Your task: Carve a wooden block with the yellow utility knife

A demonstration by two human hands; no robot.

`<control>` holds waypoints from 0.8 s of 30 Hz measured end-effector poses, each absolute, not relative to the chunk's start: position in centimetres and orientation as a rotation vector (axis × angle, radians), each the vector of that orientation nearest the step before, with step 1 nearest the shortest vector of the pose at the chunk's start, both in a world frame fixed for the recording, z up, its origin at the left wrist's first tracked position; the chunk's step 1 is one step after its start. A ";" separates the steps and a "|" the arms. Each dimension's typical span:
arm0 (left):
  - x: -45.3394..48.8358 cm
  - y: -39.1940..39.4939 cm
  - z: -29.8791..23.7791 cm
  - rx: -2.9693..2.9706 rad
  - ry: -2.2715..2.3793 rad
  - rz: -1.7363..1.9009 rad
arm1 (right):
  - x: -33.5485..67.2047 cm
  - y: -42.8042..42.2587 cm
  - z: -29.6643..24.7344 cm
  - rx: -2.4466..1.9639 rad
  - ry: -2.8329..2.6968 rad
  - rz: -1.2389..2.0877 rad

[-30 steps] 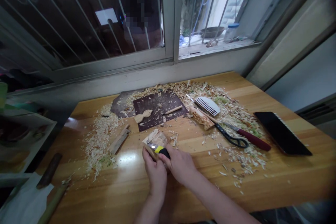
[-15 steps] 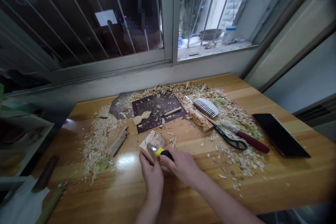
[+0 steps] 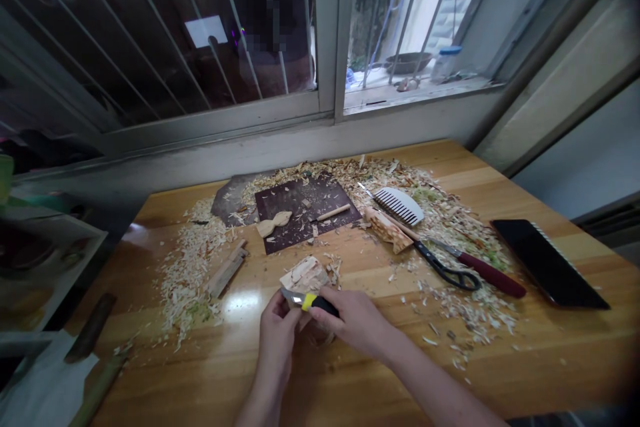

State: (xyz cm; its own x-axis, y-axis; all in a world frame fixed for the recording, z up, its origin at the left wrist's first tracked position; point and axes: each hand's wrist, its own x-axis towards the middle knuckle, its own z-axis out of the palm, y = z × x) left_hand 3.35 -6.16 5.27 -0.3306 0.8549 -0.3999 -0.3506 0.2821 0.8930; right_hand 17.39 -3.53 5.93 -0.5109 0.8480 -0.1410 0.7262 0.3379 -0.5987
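Observation:
My right hand [image 3: 356, 315] is closed round the black and yellow handle of a utility knife [image 3: 311, 302]. Its metal blade points left, over the near side of a pale, rough-cut wood block [image 3: 306, 275]. My left hand [image 3: 278, 325] is closed at the near left side of the block, its fingers bent close to the blade's tip. The palm side of that hand and the block's underside are hidden. Just beyond lie a dark mat [image 3: 300, 205], a carved wooden piece with a narrow waist [image 3: 274, 223] and a thin wooden-handled tool [image 3: 333, 212].
Wood shavings [image 3: 193, 273] ring the wooden table [image 3: 240, 360]. To the right are a white comb-like piece [image 3: 399, 205], a notched wood block [image 3: 387, 232], scissors [image 3: 447, 272], a red-handled tool [image 3: 493, 275] and a black slab [image 3: 547, 263]. Wood strips [image 3: 227, 270] lie left.
The knife has swung flatter and its blade has come toward me, nearer the left fingers. My left hand has shifted lower on the block, and the block's top face shows more.

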 end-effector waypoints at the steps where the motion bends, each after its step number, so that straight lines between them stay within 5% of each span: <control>1: 3.3 -6.0 5.5 0.523 1.408 1.336 | 17.3 -3.5 5.9 -1.435 -2.407 0.919; 24: 3.7 -5.3 4.7 0.693 1.469 1.349 | 17.2 -3.3 5.5 -1.534 -2.448 0.711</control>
